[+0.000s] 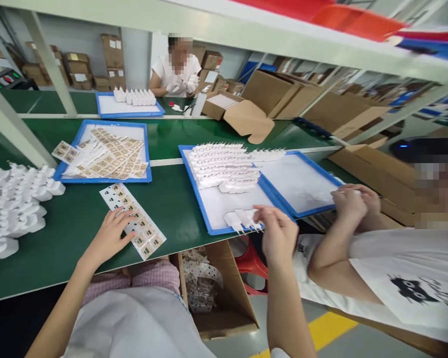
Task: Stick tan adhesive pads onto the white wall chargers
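My left hand (114,233) rests with spread fingers on a sheet of gold-and-black stickers (145,226) lying on the green table. At the near edge of a blue-rimmed tray (205,211), my right hand (278,231) has its fingers bent together beside a few white plug-like pieces (239,219); whether it holds one cannot be made out. Rows of similar white pieces (224,164) fill the far part of that tray. Another blue tray (148,149) holds a loose pile of sticker sheets (112,154).
Many white pieces (15,204) are heaped at the left. A second tray (302,174) adjoins on the right, near a co-worker's hands (354,201). Another person (177,74) sits across. An open carton (227,308) stands below the table edge.
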The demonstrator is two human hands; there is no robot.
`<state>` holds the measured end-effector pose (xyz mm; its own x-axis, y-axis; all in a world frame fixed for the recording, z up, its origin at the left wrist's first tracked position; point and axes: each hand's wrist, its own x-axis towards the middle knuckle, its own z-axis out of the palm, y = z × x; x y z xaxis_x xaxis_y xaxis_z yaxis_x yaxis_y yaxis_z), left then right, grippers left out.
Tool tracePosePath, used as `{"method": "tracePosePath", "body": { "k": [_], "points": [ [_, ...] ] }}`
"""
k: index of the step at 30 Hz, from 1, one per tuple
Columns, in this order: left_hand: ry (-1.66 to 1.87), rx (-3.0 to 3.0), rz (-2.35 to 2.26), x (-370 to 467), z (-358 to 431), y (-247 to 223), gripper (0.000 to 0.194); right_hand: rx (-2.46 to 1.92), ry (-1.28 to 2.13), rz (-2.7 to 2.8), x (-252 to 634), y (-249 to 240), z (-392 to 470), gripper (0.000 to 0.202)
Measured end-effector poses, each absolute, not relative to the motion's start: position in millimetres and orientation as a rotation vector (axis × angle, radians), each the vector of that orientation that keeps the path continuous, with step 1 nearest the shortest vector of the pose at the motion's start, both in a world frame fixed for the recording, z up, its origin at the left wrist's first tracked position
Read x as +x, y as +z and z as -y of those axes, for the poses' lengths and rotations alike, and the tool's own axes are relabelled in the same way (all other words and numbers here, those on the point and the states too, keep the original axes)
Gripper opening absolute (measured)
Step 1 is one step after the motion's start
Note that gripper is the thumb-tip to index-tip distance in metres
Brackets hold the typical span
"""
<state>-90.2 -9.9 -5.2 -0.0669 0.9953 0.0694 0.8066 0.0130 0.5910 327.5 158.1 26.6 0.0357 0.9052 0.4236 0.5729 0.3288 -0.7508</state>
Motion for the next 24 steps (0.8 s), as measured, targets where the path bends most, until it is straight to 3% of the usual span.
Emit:
{"method": "tracePosePath", "body": {
  "k": [3,6,10,15,24],
  "points": [
    [0.504,1.843,-1.962,-80.5,5.8,-7.3,0.061,-1.024,0.831,1.925,244.8,23.2,-134.2,0.032],
    [0.399,1.855,-1.954,-73.0,9.7,-5.2,0.068,-0.736,0.982,2.214,180.2,12.2,-115.5,0.023],
    [0.361,1.920,-1.886,-65.1,22.0,-7.8,0.071,-0.518,0.992,2.464,144.4,-14.7,-97.6,0.026],
    [0.431,1.887,-1.909,-55.4,31.2,-20.4,0.065,-0.553,0.865,2.509,140.2,-40.5,-84.5,0.034],
    [0.571,1.831,-1.951,-52.1,33.1,-28.6,0.051,-0.665,0.783,2.664,122.0,-26.7,-90.3,0.009]
  ]
}}
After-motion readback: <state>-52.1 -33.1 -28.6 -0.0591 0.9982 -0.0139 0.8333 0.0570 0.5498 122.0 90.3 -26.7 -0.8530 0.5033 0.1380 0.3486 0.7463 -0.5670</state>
